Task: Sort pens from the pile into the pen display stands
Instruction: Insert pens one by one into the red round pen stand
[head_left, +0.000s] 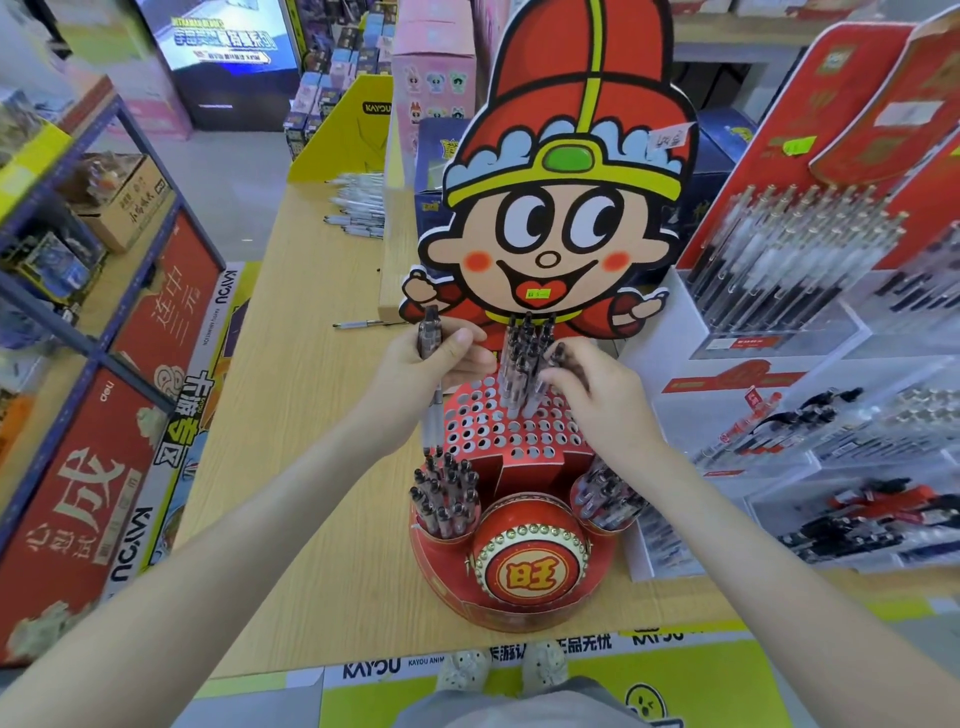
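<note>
Our right fingertips (569, 376) pinch the dark top of a single pen (556, 353), a clear barrel with a black cap, tilted slightly with its lower end among the holes of the display stand (488, 431). It touches the near side of the standing pens (524, 348), a tight upright cluster of the same clear-and-black kind filling the stand's back rows. The right hand (597, 405) arches over the red perforated deck from the right, knuckles up, wrist bent, forearm running back towards the worktop's near right corner. Our left thumb (457, 345) and curled fingers grasp the held pens (430, 332), a small upright bundle whose dark caps rise above the fist and whose pale barrels hang below it beside the deck's left edge. The left hand (431, 374) sits just left of the stand, apart from the right hand, its forearm stretching back towards the near left corner. Most holes in the deck's near rows are bare. Lower down, a left cup (447, 499) and a right cup (605, 493) bristle with more pens on either side of a red drum front (530, 566). The stand sits by the near edge of the wooden worktop (291, 415), backed by a cartoon figure (561, 208). The pile of pens (358, 208) lies near the far edge, and one loose pen (363, 323) lies between them.
</note>
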